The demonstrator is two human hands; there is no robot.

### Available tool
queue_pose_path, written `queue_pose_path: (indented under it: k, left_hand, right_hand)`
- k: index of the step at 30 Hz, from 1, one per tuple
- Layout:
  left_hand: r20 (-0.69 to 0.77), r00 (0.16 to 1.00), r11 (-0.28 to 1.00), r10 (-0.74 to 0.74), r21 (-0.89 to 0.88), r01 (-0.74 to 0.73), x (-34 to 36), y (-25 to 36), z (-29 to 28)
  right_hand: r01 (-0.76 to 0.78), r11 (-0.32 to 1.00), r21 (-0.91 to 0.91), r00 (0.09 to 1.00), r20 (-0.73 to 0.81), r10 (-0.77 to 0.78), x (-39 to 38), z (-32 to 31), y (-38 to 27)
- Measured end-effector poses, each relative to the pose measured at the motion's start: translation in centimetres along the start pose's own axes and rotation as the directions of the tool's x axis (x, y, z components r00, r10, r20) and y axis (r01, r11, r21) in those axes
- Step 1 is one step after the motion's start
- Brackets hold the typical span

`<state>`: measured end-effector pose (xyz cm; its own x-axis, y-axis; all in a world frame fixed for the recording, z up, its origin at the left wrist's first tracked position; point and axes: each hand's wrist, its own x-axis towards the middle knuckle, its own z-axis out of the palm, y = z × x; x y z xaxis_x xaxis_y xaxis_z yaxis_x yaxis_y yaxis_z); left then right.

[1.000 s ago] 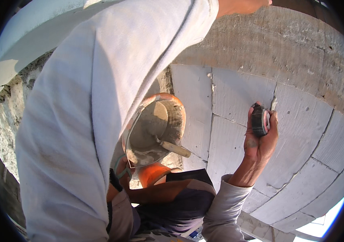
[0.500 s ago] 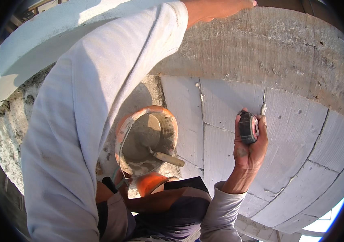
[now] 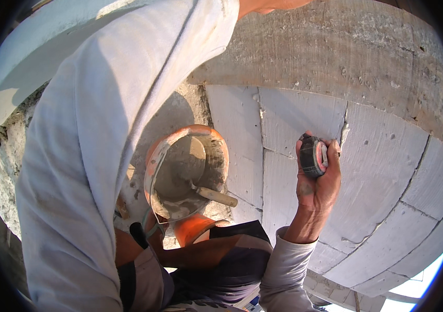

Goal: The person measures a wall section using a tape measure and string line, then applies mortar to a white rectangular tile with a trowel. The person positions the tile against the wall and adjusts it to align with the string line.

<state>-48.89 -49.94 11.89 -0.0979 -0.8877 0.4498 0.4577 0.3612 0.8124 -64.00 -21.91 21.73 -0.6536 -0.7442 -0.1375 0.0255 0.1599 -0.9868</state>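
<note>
My right hand point(image 3: 317, 192) is closed around a tape measure point(image 3: 313, 156) with a black and red case, held in front of the pale block wall point(image 3: 382, 151). No drawn-out blade can be made out. My left arm reaches far up in a light sleeve. At the top edge my left hand point(image 3: 273, 5) lies along the concrete beam point(image 3: 336, 49); its fingers are cut off by the picture's edge. Between my arms stands an orange bucket point(image 3: 151, 156) with wet grey mortar point(image 3: 177, 171) in it. A trowel point(image 3: 215, 195) with a wooden handle leans inside, its blade in the mortar.
A second orange container point(image 3: 189, 229) is partly hidden below the bucket, near my legs. Rough broken masonry point(image 3: 3, 208) and a pale ledge point(image 3: 29, 73) lie at the left. Mortar joints run between the wall's blocks.
The view has shifted a little, so the bucket and beam sit higher. My right hand with the tape measure has moved slightly up and left. Less of my left hand shows.
</note>
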Motion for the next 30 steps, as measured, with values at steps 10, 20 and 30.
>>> queue_pose_path:
  k: [10,20,30]
  left_hand:
    - [-0.005,1.0,0.998,-0.001,0.055,0.001,-2.2,2.6,-0.6]
    - [0.117,0.987,0.992,-0.108,0.077,0.099,-0.9,2.2,-0.9]
    - [0.081,0.995,0.993,-0.063,0.106,0.055,-0.9,1.8,-0.6]
  right_hand:
    - [-0.043,0.998,0.043,0.998,-0.037,0.045,0.7,-0.4,0.2]
    - [0.082,0.997,0.01,0.992,-0.097,-0.08,0.2,-0.5,-1.6]
    - [0.037,0.997,0.062,0.996,-0.078,-0.033,-0.6,0.0,-1.9]
